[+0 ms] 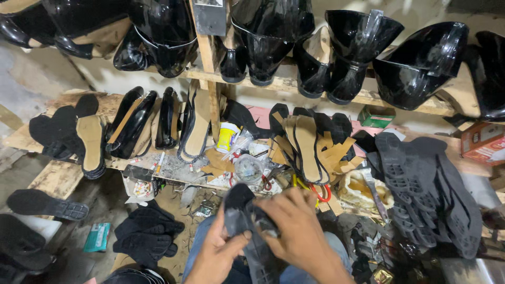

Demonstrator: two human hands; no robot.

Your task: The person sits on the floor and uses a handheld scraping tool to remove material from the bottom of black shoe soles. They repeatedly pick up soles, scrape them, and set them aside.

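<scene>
Partly hidden black sole (242,210), left hand (221,252), right hand (294,226) gripping.

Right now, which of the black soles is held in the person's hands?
The black sole over the lap, gripped by the left hand and right hand; the ribbed soles lie stacked at right, untouched.

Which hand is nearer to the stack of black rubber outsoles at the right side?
The right hand. It lies directly left of the black rubber outsoles; the left hand is farther left, beyond the black shoe.
</scene>
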